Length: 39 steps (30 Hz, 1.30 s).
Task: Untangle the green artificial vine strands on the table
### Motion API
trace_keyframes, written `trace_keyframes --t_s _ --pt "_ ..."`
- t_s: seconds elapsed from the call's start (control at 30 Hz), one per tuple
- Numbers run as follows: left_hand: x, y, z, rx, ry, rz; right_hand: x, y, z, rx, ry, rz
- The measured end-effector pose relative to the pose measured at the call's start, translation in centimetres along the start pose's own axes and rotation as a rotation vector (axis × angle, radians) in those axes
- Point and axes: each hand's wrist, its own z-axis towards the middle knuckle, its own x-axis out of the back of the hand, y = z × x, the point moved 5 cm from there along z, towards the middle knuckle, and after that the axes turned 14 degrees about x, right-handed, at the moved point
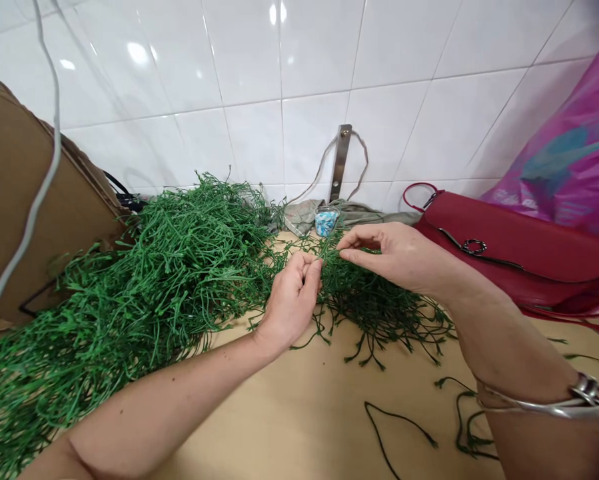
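In the middle of the head view, my left hand is closed, thumb pressed against the curled fingers, pinching a thin green artificial stem. My right hand comes in from the right, thumb and fingertips brought together on green strands just beside the left fingertips. Exactly how many strands each hand grips is too small to tell. Under and beyond my right hand lies a small bunch of dark green stems with forked tips. A much larger heap of bright green stems spreads to the left of my hands.
Loose stems lie on the light wooden table. A small cup with blue and white bits stands at the tiled wall. On the right are a red handbag and purple plastic bag. A cardboard box and cable are left.
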Motion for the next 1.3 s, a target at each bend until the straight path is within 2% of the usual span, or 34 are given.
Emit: trace_keyframes --t_s 0.13,0.33,0.43,0.53,0.63,0.73,0.8,0.9,1.0,1.1,1.2,1.3 --pt "0.0 0.1 0.0 -0.005 -0.01 0.024 0.1 0.2 -0.2 -0.034 0.014 -0.025" --pt "-0.3 0.5 -0.1 -0.003 -0.041 0.067 -0.1 0.2 0.3 -0.092 0.187 -0.258" --pt "-0.3 0.7 0.0 -0.004 -0.039 0.05 -0.4 0.3 0.5 -0.174 0.239 -0.222" --pt "-0.4 0.5 0.3 0.0 -0.04 0.033 -1.0 0.4 0.7 -0.272 0.232 -0.126" --pt "-0.5 0.5 0.2 0.006 -0.031 0.037 -1.5 1.1 0.8 -0.274 0.229 -0.064" --pt "-0.2 1.2 -0.7 -0.023 -0.003 0.059 -0.3 3.4 -0.4 -0.344 0.323 -0.052" --pt "0.1 2.2 -1.8 -0.094 0.018 0.068 1.6 5.2 -1.9 -0.466 0.463 -0.023" --pt "0.2 2.9 -2.8 -0.162 0.007 0.038 3.6 6.0 -2.9 -0.457 0.475 0.114" --pt "-0.4 1.9 -2.3 -0.078 -0.052 -0.033 4.1 4.4 -2.3 -0.381 0.432 0.211" --pt "-0.8 0.5 -1.0 0.072 -0.087 -0.26 2.9 2.5 -0.9 -0.277 0.296 0.294" --pt "-0.4 0.4 -0.3 0.116 -0.059 -0.544 1.4 1.5 -0.3 -0.222 0.165 0.371" --pt "0.2 0.9 -0.1 0.125 -0.01 -0.695 0.5 1.2 -0.4 -0.198 0.092 0.427"
